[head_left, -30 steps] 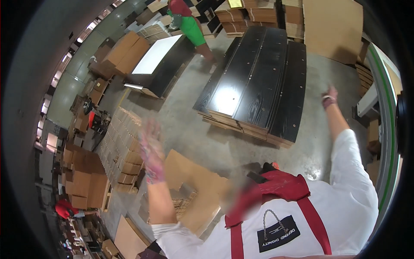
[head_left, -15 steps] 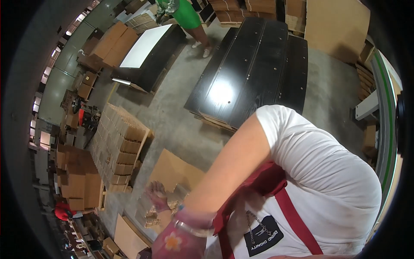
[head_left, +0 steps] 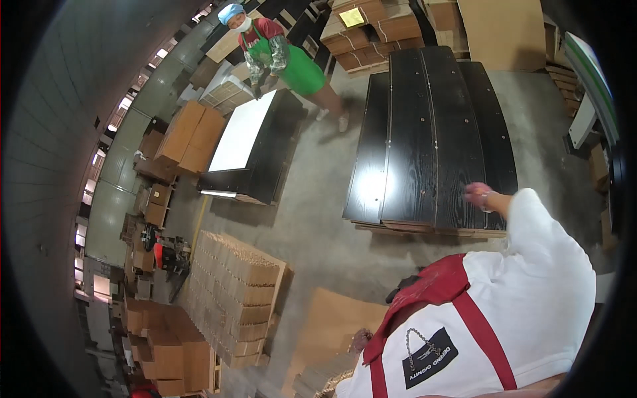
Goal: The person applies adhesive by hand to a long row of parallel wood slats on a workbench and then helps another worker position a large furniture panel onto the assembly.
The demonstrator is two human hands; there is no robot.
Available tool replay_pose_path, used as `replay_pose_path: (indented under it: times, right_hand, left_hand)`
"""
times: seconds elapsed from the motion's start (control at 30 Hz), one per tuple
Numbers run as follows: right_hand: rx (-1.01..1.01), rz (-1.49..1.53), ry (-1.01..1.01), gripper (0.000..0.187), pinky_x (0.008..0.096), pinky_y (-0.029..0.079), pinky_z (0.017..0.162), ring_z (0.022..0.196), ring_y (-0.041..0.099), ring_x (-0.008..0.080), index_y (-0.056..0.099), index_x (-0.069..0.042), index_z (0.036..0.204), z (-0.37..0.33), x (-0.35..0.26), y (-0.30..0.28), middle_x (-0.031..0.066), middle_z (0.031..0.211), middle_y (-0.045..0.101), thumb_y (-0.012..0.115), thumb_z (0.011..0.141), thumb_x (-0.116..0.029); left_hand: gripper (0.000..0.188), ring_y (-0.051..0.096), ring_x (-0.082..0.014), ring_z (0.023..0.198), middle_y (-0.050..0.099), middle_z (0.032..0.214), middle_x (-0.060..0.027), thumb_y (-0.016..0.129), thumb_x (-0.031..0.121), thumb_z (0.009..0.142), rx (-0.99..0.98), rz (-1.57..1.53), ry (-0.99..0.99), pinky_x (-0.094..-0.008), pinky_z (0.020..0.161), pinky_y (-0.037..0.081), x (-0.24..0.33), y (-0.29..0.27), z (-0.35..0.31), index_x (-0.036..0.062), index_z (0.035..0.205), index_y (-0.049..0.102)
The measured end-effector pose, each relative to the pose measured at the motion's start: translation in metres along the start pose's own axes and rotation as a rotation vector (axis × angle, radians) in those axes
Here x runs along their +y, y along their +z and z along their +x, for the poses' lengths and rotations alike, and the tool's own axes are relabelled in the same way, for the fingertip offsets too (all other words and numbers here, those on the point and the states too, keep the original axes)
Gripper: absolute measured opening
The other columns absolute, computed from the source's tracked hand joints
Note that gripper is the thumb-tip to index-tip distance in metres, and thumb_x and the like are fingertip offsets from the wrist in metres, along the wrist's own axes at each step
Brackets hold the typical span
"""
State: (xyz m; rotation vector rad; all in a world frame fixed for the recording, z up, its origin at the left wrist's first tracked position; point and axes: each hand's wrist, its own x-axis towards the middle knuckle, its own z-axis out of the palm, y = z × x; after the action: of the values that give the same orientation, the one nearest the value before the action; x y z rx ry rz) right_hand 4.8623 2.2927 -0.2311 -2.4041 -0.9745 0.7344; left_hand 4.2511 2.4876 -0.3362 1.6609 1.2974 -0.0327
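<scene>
My right hand (head_left: 478,196), in a pinkish-red glove, is stretched out over the near right part of a stack of black panels (head_left: 411,152). Its fingers are small and blurred, and I make out nothing held in them; contact with the panel is unclear. Low down beside my red apron (head_left: 424,298) is my left hand (head_left: 360,340), mostly covered by the apron, its fingers not clearly visible. It is just above a pile of cardboard strips (head_left: 325,378), next to a flat cardboard sheet (head_left: 332,318).
A pallet of stacked cardboard pieces (head_left: 232,292) stands to the left, with brown cartons (head_left: 172,351) beyond. Farther off, a person in a green apron (head_left: 302,69) leans over a black stack with a white sheet (head_left: 242,132). A machine edge (head_left: 587,119) borders the right.
My right hand has swung up from low beside the left hand to over the black panels. The view has shifted, bringing more of the other person into sight.
</scene>
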Motion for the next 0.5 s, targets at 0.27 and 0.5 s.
replay_pose_path:
  times: [0.27, 0.5]
  right_hand:
    - [0.268, 0.353, 0.249, 0.01, 0.0335, 0.048, 0.058, 0.064, 0.061, 0.0253, 0.065, -0.005, 0.073, -0.047, 0.109, 0.046, 0.0143, 0.071, 0.063, 0.057, 0.069, -0.009]
    - [-0.185, 0.05, -0.132, 0.02, 0.035, 0.048, 0.077, 0.088, 0.061, 0.0284, 0.062, -0.006, 0.097, -0.046, -0.098, 0.026, 0.0128, 0.091, 0.064, 0.056, 0.079, -0.009]
  left_hand:
    - [0.008, 0.057, -0.0195, 0.071, 0.056, 0.073, -0.0044, 0.054, 0.016, 0.084, -0.078, -0.541, -0.087, -0.0324, 0.064, 0.048, 0.036, -0.043, 0.118, 0.0082, 0.082, 0.057]
    - [0.017, 0.058, -0.0256, 0.087, 0.061, 0.091, -0.0107, 0.059, 0.011, 0.076, -0.249, -0.587, -0.014, -0.033, 0.072, 0.048, 0.024, 0.008, 0.147, 0.005, 0.092, 0.062]
